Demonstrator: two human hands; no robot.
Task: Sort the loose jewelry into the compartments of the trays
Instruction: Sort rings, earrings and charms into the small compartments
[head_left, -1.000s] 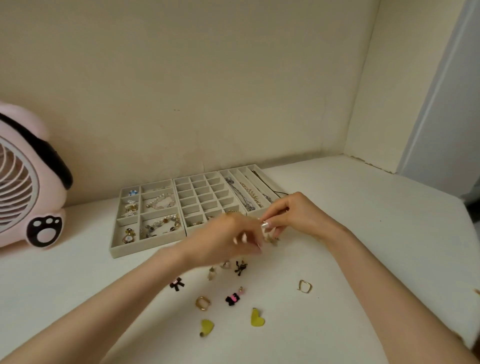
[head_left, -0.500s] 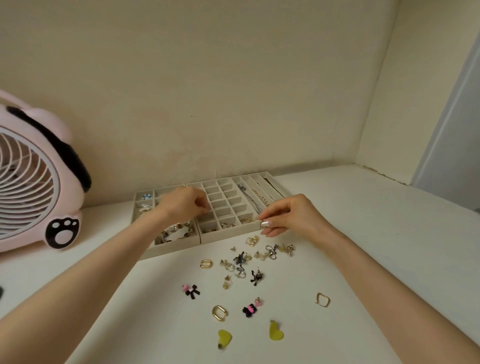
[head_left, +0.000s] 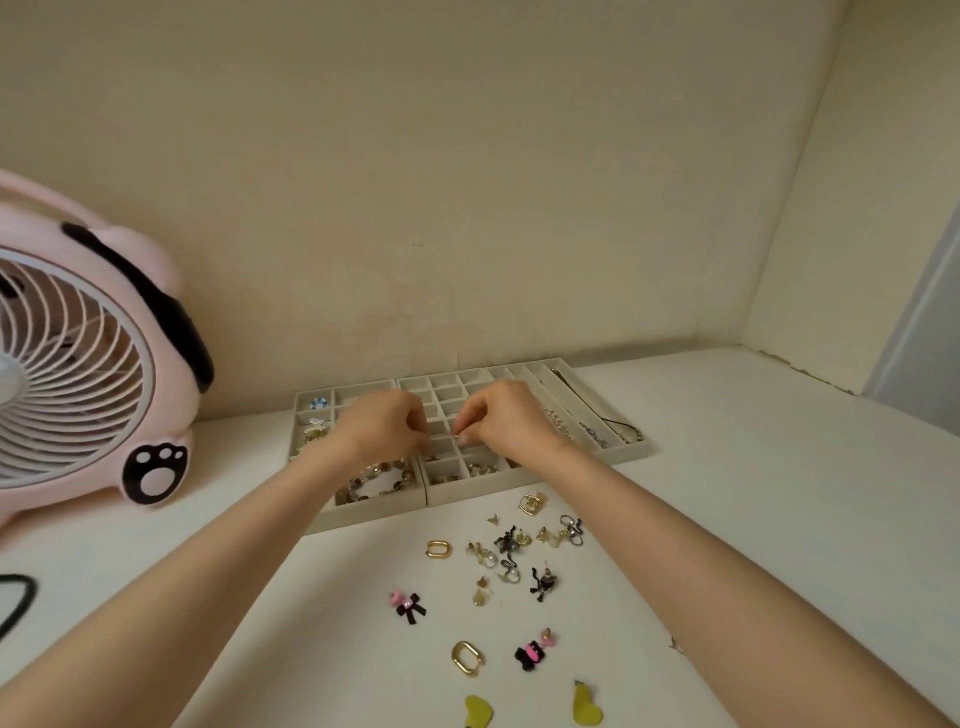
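Fan: pink fan (head_left: 78, 374) with a white grille and a paw print on its foot, standing on the table (head_left: 753, 519) at 9 o'clock of the trays.
Cord: black cord (head_left: 18, 597) at 6 o'clock of the fan, cut off by the frame edge.
Left tray: beige left tray (head_left: 363, 519) with wide compartments. A blue-and-white piece (head_left: 319, 402) lies in the 11 o'clock corner cell, with pale pieces in the cells below it. A beaded bracelet (head_left: 376, 480) is in the near compartment, and the left forearm crosses above the tray.
Left hand: left hand (head_left: 384, 426) is over the seam between left tray and grid tray. Its fingers are curled in, tips bunched toward 3 o'clock. Cannot tell whether they pinch anything.
Small silvery piece: small silvery piece (head_left: 457, 438) is between the two hands, above the grid tray's middle cells.
Grid tray: grid tray (head_left: 467, 496) of small square cells. Its near row holds small gold and pale pieces (head_left: 480, 470).
Right hand: right hand (head_left: 511, 418) is above the grid tray's 3 o'clock side, fingers curled, thumb and fingertip pinching the small silvery piece.
Slotted tray: slotted tray (head_left: 631, 451) with long slots holds a silvery chain (head_left: 592, 434) and a thin dark necklace (head_left: 587, 402) lying lengthwise.
Loose jewelry: on the table at 6 o'clock of the grid tray, between the forearms. It includes a pink-and-black bow (head_left: 409, 605), two gold oval hoops (head_left: 439, 548), a tangled earring cluster (head_left: 511, 543), a black-and-pink charm (head_left: 531, 654) and two yellow-green hearts (head_left: 587, 706).
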